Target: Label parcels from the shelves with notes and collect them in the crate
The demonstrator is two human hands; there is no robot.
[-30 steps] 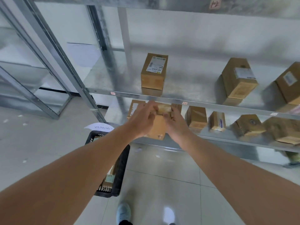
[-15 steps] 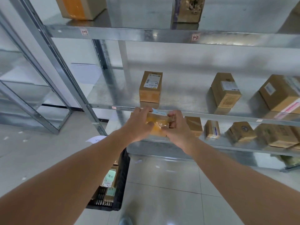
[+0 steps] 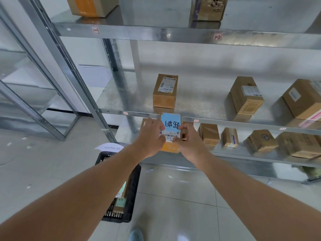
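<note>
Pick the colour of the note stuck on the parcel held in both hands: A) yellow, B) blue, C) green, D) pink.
B: the note on the parcel, held between the left hand and right hand, is light blue with dark handwriting.

The scene is evenly and brightly lit by soft, cool light from above, which leaves pale glare on the galvanised shelf edge (image 3: pixel 173 34) and soft white reflections on the glossy floor tiles (image 3: pixel 177 197). Shadows are faint and diffuse, pooling just beside the cardboard boxes (image 3: pixel 165 91) on the middle shelf. The wide-angle lens bends the uprights (image 3: pixel 57 66) and stretches both forearms toward the lower corners, and slight motion blur softens the boxes at the right edge (image 3: pixel 302 143), while the blue note (image 3: pixel 171 121) at the centre reads sharply.
</note>
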